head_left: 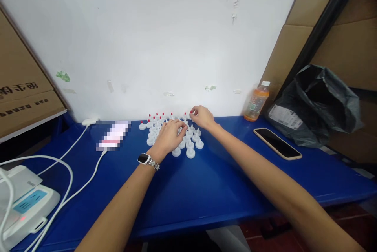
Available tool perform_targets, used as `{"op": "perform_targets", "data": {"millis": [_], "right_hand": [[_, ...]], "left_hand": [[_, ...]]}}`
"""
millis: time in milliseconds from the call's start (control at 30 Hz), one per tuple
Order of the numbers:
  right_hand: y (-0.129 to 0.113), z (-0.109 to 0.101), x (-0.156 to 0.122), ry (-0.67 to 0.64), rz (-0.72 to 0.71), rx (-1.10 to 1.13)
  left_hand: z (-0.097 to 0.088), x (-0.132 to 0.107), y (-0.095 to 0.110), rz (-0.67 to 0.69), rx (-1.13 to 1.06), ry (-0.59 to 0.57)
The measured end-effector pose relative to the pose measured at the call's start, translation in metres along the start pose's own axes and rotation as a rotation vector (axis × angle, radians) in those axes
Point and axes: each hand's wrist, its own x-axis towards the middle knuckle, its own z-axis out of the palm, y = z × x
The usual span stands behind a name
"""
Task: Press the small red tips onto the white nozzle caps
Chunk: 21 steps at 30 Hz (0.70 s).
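Several white nozzle caps [190, 153] stand upright in a cluster on the blue table, their spouts pointing up. Those along the back and left carry small red tips, such as the red-tipped cap [142, 126] at the far left. My left hand [169, 136], with a watch and bracelet on its wrist, is over the middle of the cluster. Its fingers are bent and closed near the thumb; what they hold, if anything, is hidden. At the back right of the cluster, my right hand [204, 117] pinches the red tip of a white nozzle cap, which is partly covered by the fingers.
A lit phone [113, 136] on a white cable lies left, near a power strip [35, 201]. On the right are another phone [277, 143], an orange drink bottle [257, 102] and a grey plastic bag [318, 106]. Cardboard boxes [23, 83] flank the table; a white wall [176, 40] stands behind.
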Motion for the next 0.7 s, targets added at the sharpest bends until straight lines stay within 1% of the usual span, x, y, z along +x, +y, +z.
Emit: {"op": "perform_targets", "data": {"millis": [67,133,200,267,333,367,467,533,600,700], "right_hand": [[-0.004,-0.009,-0.022,0.108,-0.104,0.049],[-0.011,-0.014,-0.046,0.139,-0.206,0.130],[-0.019,-0.015,-0.065,0.099,-0.280,0.256],[-0.028,-0.014,-0.080,0.023,-0.318,0.401],[-0.035,-0.012,-0.089,-0.038,-0.333,0.496],[-0.038,-0.012,-0.093,-0.049,-0.332,0.523],[-0.041,-0.012,-0.100,-0.024,-0.314,0.583],[-0.041,-0.011,-0.104,0.020,-0.314,0.621],[-0.042,-0.010,-0.109,0.064,-0.346,0.632],[-0.047,-0.006,-0.114,0.127,-0.386,0.604]], "left_hand": [[-0.003,-0.003,0.001,-0.005,-0.033,0.060],[-0.006,-0.009,0.002,-0.020,-0.079,0.117],[-0.008,-0.017,0.004,-0.037,-0.119,0.151],[-0.010,-0.026,0.006,-0.045,-0.124,0.142],[-0.011,-0.033,0.008,-0.052,-0.092,0.099],[-0.011,-0.036,0.009,-0.052,-0.069,0.073],[-0.012,-0.039,0.010,-0.025,-0.022,0.037],[-0.013,-0.038,0.010,0.014,-0.009,0.045],[-0.013,-0.037,0.010,0.043,-0.006,0.067],[-0.011,-0.036,0.013,0.055,-0.064,0.123]]}}
